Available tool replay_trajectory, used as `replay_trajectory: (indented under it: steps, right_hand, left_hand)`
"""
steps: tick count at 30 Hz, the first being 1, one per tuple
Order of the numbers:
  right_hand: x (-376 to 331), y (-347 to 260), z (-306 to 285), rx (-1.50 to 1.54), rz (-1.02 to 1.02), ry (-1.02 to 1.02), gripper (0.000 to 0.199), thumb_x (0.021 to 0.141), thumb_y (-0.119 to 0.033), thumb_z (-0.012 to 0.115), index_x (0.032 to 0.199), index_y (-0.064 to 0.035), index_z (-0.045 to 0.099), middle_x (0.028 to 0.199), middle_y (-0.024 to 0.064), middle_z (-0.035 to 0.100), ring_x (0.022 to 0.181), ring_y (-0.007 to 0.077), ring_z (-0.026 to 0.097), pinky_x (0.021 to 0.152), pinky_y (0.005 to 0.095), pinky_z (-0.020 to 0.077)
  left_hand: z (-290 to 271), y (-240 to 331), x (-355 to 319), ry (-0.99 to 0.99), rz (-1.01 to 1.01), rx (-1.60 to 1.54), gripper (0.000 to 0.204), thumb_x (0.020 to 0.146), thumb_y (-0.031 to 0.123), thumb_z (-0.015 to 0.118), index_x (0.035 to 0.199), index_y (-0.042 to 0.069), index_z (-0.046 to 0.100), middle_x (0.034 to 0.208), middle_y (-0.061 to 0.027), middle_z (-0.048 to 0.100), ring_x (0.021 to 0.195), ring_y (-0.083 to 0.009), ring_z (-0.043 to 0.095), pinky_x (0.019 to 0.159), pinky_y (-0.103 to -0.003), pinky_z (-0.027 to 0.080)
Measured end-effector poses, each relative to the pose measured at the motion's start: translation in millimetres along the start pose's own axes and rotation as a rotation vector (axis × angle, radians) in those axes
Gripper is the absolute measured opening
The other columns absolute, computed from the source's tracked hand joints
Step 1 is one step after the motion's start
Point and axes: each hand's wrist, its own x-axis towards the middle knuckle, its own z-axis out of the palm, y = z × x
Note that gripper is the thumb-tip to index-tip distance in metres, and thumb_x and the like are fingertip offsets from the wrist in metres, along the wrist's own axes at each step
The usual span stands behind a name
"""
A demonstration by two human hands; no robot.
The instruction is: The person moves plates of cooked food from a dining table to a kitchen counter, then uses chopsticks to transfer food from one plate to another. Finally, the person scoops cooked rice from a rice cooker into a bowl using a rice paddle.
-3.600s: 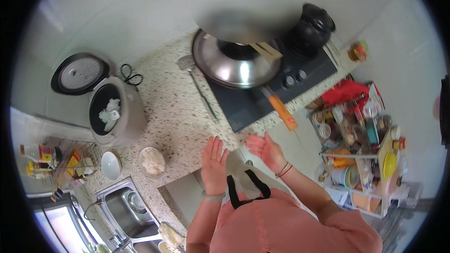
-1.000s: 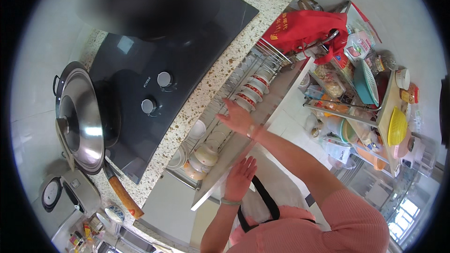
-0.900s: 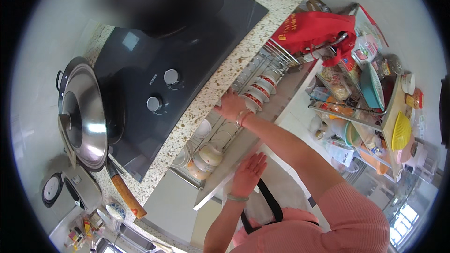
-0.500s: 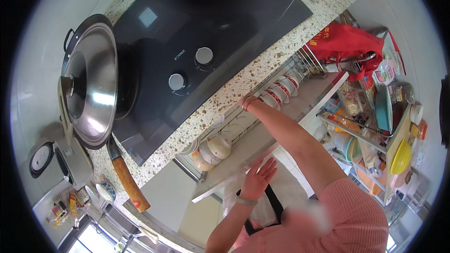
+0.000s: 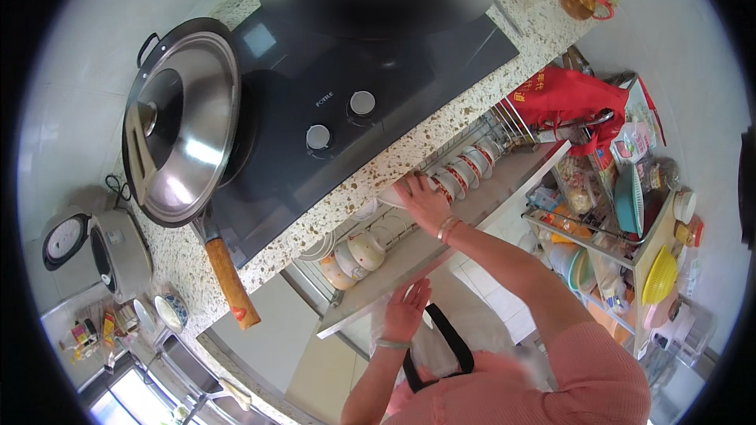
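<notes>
A pulled-out drawer (image 5: 465,216) with a wire rack stands below the counter. My right hand (image 5: 425,203) is over it, its fingers closed on a white dish (image 5: 390,196) that shows only in part beneath them. Right beside that hand, several white bowls with red-patterned rims (image 5: 465,173) stand on edge in a row. Farther left in the rack sit rounded cream-coloured bowls (image 5: 365,252). My left hand (image 5: 407,311) hovers at the drawer's front edge, palm up, fingers stretched out and holding nothing.
A lidded wok (image 5: 193,134) with a wooden handle (image 5: 230,283) sits on the black cooktop (image 5: 315,181), above the speckled counter edge (image 5: 346,181). A rice cooker (image 5: 118,256) stands at left. To the right are a red bag (image 5: 567,98) and a loaded shelf cart (image 5: 622,248).
My right hand has drawn back from under the counter edge, and a white dish now shows at its fingers. My left hand has shifted slightly left and down. The head view has shifted.
</notes>
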Motion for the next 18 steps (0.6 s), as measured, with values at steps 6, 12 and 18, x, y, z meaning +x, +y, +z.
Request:
replay_trajectory:
  steps: [6, 12, 18]
  right_hand:
    - [-42, 28, -79, -0.103, -0.309, -0.009, 0.064, 0.084, -0.015, 0.055, 0.145, -0.0238, 0.038, 0.128, 0.0061, 0.048, 0.119, 0.0259, 0.047, 0.064, 0.0392, 0.0600]
    - [-72, 22, -166, 0.266, -0.112, -0.041, 0.064, 0.079, -0.003, 0.055, 0.140, -0.0173, 0.043, 0.126, 0.0085, 0.052, 0.114, 0.0257, 0.053, 0.084, 0.0332, 0.0545]
    - [-114, 39, -157, 1.251, 0.387, -0.002, 0.050, 0.085, -0.001, 0.047, 0.135, -0.0018, 0.047, 0.122, 0.0098, 0.061, 0.106, 0.0177, 0.059, 0.093, 0.0292, 0.0458]
  left_hand:
    - [1, 15, -4, -0.088, -0.037, 0.033, 0.037, 0.099, 0.011, 0.042, 0.128, -0.011, 0.048, 0.135, -0.0218, 0.050, 0.132, -0.0336, 0.043, 0.114, -0.044, 0.034]
    - [1, 19, 1, -0.066, 0.002, 0.042, 0.036, 0.098, 0.011, 0.045, 0.128, -0.008, 0.048, 0.135, -0.0231, 0.050, 0.131, -0.0341, 0.044, 0.114, -0.044, 0.033]
    - [-5, 31, 16, -0.158, 0.088, 0.013, 0.024, 0.092, 0.006, 0.052, 0.115, 0.000, 0.053, 0.130, -0.0245, 0.054, 0.129, -0.0380, 0.047, 0.112, -0.049, 0.035]
